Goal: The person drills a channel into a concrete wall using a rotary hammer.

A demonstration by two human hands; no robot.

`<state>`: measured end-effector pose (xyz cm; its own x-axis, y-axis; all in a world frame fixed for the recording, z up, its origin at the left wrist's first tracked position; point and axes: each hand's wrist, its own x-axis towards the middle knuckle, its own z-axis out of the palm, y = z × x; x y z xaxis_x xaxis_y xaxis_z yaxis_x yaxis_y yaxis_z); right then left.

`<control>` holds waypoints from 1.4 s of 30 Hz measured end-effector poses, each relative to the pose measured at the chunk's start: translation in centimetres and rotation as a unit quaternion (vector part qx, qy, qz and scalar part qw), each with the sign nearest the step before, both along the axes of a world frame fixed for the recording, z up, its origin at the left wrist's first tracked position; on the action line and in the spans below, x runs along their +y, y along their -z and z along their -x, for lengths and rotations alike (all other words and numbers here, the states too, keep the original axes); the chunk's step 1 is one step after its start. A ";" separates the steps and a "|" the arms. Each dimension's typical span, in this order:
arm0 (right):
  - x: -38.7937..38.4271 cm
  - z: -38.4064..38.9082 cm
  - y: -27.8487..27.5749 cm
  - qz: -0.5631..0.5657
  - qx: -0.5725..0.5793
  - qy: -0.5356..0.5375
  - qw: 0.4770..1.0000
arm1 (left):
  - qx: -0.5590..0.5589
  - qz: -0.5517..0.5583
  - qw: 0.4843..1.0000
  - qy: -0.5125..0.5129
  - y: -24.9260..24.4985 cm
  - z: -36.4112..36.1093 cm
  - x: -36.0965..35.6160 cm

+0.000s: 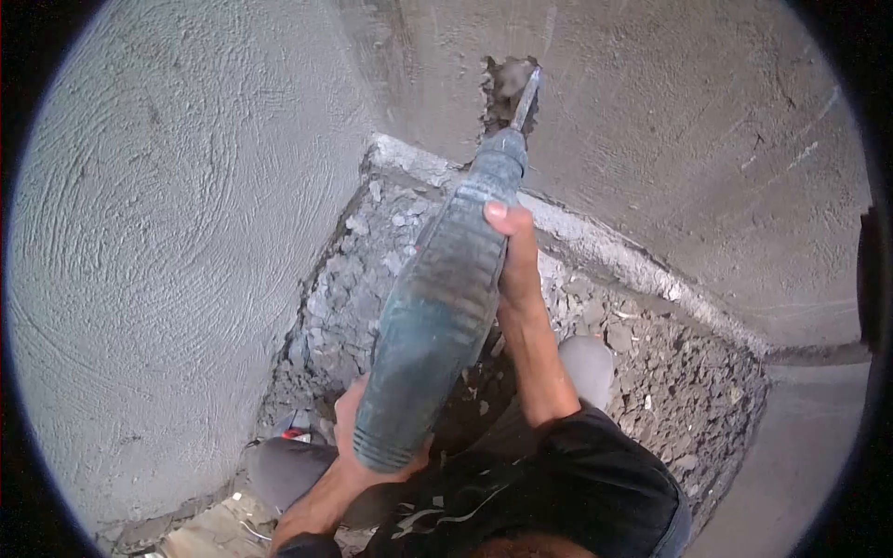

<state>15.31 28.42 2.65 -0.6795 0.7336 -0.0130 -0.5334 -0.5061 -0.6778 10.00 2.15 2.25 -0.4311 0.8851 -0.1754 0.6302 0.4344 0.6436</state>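
Drill [437,307] bit [526,93] in cramped corner hole [500,82]

hammer drill [437,307] dusty teal-green | walls [167,232] grey w/ swirly trowel marks | rubble [651,372] grey | shirt [577,493] black w/ white print

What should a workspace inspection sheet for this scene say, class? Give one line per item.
surface: floor is bare concrete at right and broken up near the wall.
job's things: hammer drill, with its chisel bit in a rough hole in the wall.
clutter: rubble fills the corner.
grips: left hand shut on the drill's rear end; right hand shut on its front body.
cables: nothing seen.
surroundings: plastered walls meet at a corner; a pale ledge runs along the base.
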 end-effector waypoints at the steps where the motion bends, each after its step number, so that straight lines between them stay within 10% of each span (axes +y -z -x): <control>1: -0.1 0.1 0.2 0.039 -0.003 -0.011 0.999 | -0.016 -0.002 1.000 0.001 -0.3 0.2 -0.4; 13: 1.3 2.0 -1.3 0.087 0.022 0.003 0.996 | 0.043 -0.185 0.982 0.003 -3.8 0.4 0.1; 15: 1.8 1.8 -2.0 0.075 0.019 -0.011 0.997 | -0.188 -0.165 0.958 -0.141 -3.9 -0.7 0.6; 24: 3.8 1.5 -3.0 0.087 -0.012 -0.027 0.996 | -0.266 -0.255 0.918 -0.146 -4.5 -2.7 3.1; 27: 3.8 0.8 -2.5 0.080 -0.041 0.010 0.996 | -0.067 -0.285 0.955 -0.054 -4.9 -2.2 4.0; 36: 1.3 1.6 0.8 0.072 0.011 0.064 0.995 | -0.087 -0.173 0.981 0.004 -4.3 -0.2 1.7; 42: -3.4 2.5 12.8 0.129 0.038 -0.136 0.981 | -0.039 -0.150 0.980 -0.127 0.0 -2.7 -3.8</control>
<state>12.78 25.01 -10.13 -0.8561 0.5036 -0.1165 -0.3987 -0.7869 -0.4711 12.75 -1.62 2.27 -0.6399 0.7676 0.0351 0.4705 0.3552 0.8077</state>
